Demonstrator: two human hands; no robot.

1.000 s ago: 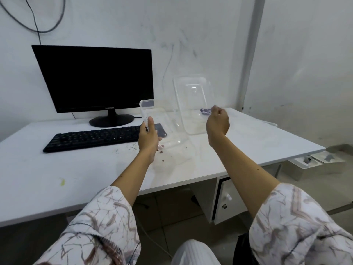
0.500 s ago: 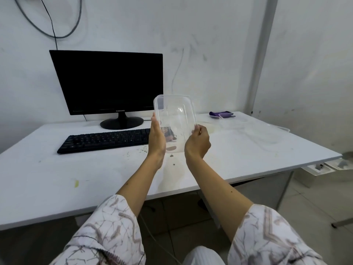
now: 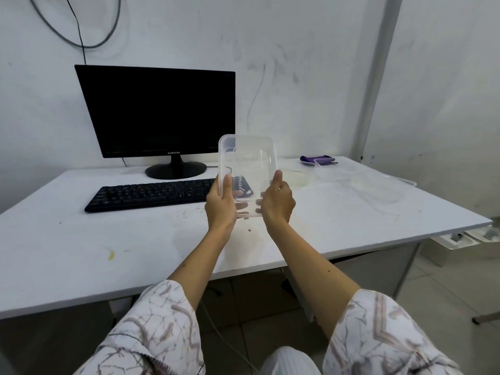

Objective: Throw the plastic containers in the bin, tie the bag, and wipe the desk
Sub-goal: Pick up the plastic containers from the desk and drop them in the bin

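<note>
Clear plastic container point(image 3: 247, 169): centre of the frame, held upright above the tabletop point(image 3: 81, 239), touching nothing but your hands. It looks like two shells nested together, though the clear walls make that hard to confirm. Contents: none visible; a dark phone-like object shows through the lower part, lying behind it by the keyboard point(image 3: 151, 194).

Left hand point(image 3: 220, 205): fingers curled round the container's lower left edge, thumb on the near face.

Right hand point(image 3: 277, 203): curled round the lower right edge, thumb up along the side. Gripping both edges likely keeps the thin shells squared together for one trip to the bin.

Bin and bag: not in view.

Tabletop: stains and crumbs at centre, a yellow smear lower left; wiping not yet done.

Purple item point(image 3: 318, 159): far right edge of the tabletop, possibly a cloth.

Monitor point(image 3: 159, 112): upper left, screen dark.
</note>
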